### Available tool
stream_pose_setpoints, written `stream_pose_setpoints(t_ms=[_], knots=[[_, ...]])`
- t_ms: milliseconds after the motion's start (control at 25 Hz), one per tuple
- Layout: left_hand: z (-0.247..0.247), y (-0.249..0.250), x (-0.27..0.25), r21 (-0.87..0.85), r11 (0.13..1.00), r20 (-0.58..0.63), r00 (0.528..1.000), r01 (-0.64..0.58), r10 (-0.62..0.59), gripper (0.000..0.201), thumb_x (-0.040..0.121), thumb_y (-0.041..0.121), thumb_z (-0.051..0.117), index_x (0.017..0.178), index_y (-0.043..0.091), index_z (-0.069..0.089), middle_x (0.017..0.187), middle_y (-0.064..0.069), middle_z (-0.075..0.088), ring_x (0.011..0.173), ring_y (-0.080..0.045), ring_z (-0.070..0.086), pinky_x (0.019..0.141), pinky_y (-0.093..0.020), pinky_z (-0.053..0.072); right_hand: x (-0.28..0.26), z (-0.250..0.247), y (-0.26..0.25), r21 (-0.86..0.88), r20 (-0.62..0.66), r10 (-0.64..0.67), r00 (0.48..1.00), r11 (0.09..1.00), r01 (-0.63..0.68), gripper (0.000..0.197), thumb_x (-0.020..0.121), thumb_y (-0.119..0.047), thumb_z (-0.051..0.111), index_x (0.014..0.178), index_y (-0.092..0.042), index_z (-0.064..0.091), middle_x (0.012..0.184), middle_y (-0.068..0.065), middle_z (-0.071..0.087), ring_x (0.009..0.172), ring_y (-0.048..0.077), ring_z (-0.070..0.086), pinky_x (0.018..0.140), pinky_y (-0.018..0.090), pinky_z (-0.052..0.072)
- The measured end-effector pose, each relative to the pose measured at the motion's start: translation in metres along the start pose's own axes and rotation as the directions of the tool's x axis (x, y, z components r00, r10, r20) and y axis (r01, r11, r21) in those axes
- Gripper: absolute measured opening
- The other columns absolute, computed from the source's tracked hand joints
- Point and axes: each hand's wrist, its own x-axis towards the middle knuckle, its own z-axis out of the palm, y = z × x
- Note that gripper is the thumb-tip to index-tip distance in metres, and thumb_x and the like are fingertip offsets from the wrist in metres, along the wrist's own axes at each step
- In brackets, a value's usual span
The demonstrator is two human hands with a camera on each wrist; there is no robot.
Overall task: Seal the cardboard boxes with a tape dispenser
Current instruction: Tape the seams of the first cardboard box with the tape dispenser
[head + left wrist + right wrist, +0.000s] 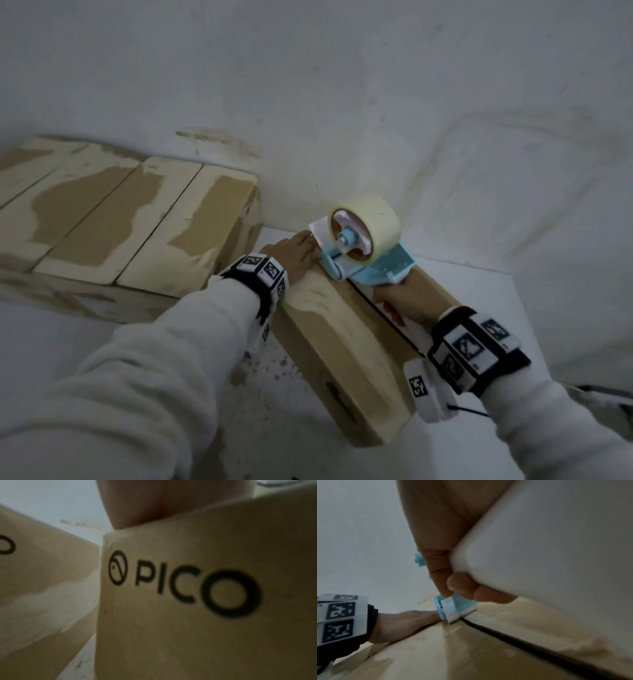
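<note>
1. Cardboard, tan and patched with paler torn areas, makes up the long narrow box [346,346] that lies on the white table [493,284], running from near right to far left.
2. A pale blue tape dispenser [363,250] with a roll of clear tape [371,214] sits on the far end of the box, its roller touching the top at the dark seam [380,311].
3. The right hand [407,298] is wrapped around the dispenser's white handle (the right wrist view shows thumb and fingers curled around it).
4. The left hand [296,251] lies flat on the far left part of the box top, fingers straight, just beside the dispenser's front.
5. The box's left side bears a black printed "PICO" logo [185,585].
6. To the left, a bigger cardboard box [113,222] lies near the wall [308,85].
</note>
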Motion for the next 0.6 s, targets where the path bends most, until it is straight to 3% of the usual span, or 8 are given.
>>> stream_pose_setpoints(t_ms=[160, 280, 400, 520, 600], knots=[[0.0, -0.004, 0.003, -0.008, 1.0, 0.02, 1.0, -0.007, 0.007, 0.05, 0.1, 0.042, 0.023, 0.148, 0.029, 0.019, 0.156, 0.004, 0.018, 0.138, -0.024, 0.033, 0.109, -0.044, 0.031, -0.02, -0.012, 0.013, 0.029, 0.024, 0.023, 0.999, 0.999, -0.024, 0.016, 0.071, 0.0, 0.057, 0.061, -0.009, 0.049, 0.048, 0.009, 0.049, 0.035, 0.017, 0.039, 0.039, 0.021, 0.034], [0.0, -0.003, 0.002, 0.015, 0.999, 0.041, 0.999, 0.033, -0.034, 0.053, 0.1, 0.046, 0.019, 0.15, 0.031, 0.009, 0.159, 0.005, 0.01, 0.144, -0.019, 0.022, 0.116, -0.042, 0.023, -0.057, -0.024, 0.047, 0.199, -0.027, 0.061, 0.998, 0.979, -0.054, 0.02, 0.069, 0.004, 0.059, 0.062, -0.012, 0.048, 0.043, -0.002, 0.046, 0.04, 0.015, 0.038, 0.042, 0.022, 0.03], [-0.004, 0.004, -0.004, 0.036, 0.998, 0.015, 0.998, 0.053, -0.053, 0.053, 0.1, 0.045, 0.018, 0.15, 0.031, 0.008, 0.159, 0.005, 0.008, 0.144, -0.019, 0.022, 0.116, -0.036, 0.018, -0.09, -0.033, 0.082, 0.355, -0.028, 0.089, 0.996, 0.932, -0.073, 0.019, 0.058, -0.004, 0.063, 0.071, -0.009, 0.05, 0.044, -0.005, 0.047, 0.043, 0.013, 0.039, 0.041, 0.022, 0.03], [-0.007, 0.012, -0.007, 0.128, 0.987, 0.032, 0.995, 0.092, -0.097, 0.055, 0.099, 0.047, 0.02, 0.15, 0.031, 0.007, 0.16, 0.004, 0.005, 0.144, -0.025, 0.022, 0.117, -0.042, 0.017, -0.097, -0.032, 0.104, 0.378, -0.021, 0.078, 0.997, 0.924, -0.064, 0.016, 0.07, 0.009, 0.062, 0.071, -0.003, 0.051, 0.041, -0.004, 0.05, 0.037, 0.01, 0.043, 0.038, 0.021, 0.036], [-0.01, 0.028, -0.014, 0.186, 0.969, 0.004, 0.986, 0.162, -0.165, 0.059, 0.098, 0.048, 0.023, 0.151, 0.029, 0.005, 0.16, 0.0, -0.001, 0.146, -0.026, 0.014, 0.118, -0.047, 0.011, -0.093, -0.027, 0.115, 0.38, -0.017, 0.068, 0.998, 0.923, -0.057, 0.019, 0.076, 0.016, 0.057, 0.069, -0.002, 0.052, 0.041, -0.001, 0.051, 0.036, 0.011, 0.045, 0.038, 0.022, 0.039]])
